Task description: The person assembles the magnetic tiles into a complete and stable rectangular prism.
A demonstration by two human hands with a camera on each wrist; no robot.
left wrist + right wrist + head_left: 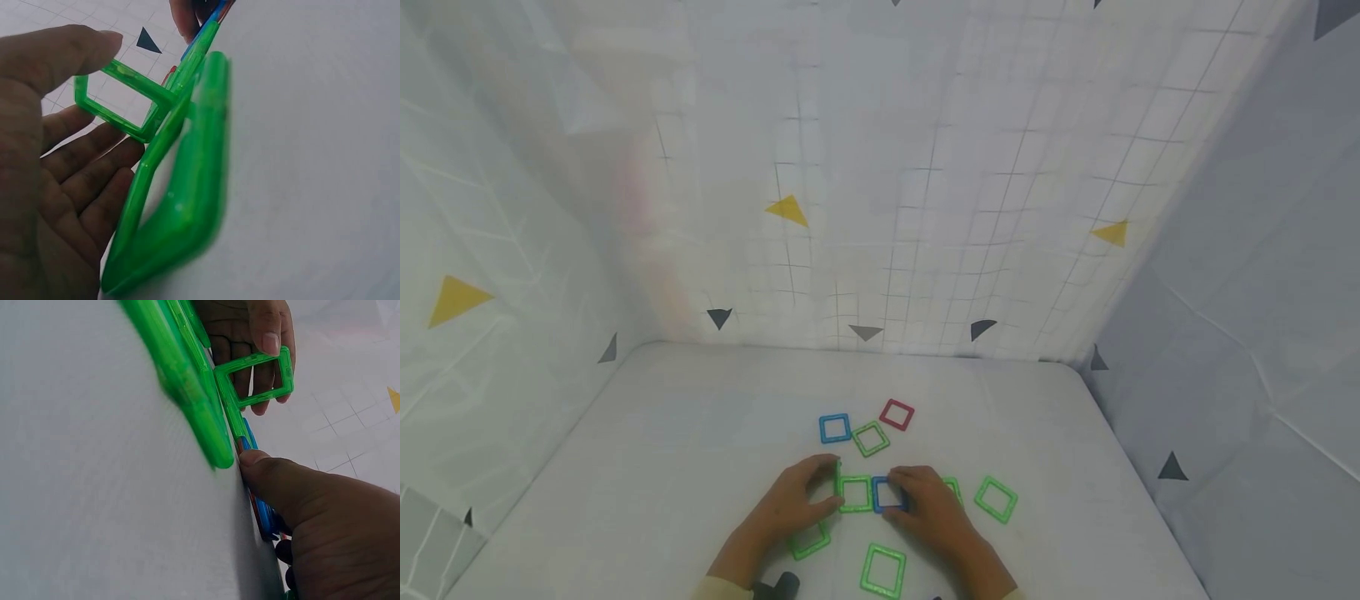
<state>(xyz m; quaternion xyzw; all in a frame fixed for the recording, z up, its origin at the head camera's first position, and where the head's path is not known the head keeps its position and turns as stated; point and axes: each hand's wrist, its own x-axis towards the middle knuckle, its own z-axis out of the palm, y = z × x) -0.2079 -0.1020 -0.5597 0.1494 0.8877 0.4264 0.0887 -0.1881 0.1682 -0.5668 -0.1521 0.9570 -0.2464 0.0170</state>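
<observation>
White sheeting [880, 192] with grid lines and yellow and dark triangles surrounds a pale table [1060, 425]. Left hand [796, 500] pinches an upright green frame [139, 81], thumb on one edge, fingers opposite; it stands on edge at the left side of a flat green frame [856, 509], probably held that way so it won't tip. Right hand [931, 508] grips a blue frame [876, 495] against the flat one's other side, thumb at the near edge and a finger at the far edge, likely to keep the row straight; the rest of its fingers are mostly hidden, can't tell how they lie. Reddish strip runs along the blue frame in the right wrist view, owner unclear. So the pieces in hand are mid-table, between the two hands, the flat one pinned from both sides. Loose ones sit around: back blue frame [837, 441], back green frame [860, 446] and red frame [892, 424] beyond the hands; one green frame [955, 487] partly behind the right hand, far-right green frame [990, 512] apart from it; near green frame [866, 567] in front; another green piece [812, 550] beside the left wrist, partly covered. Spread looks like easy reach from either side.
</observation>
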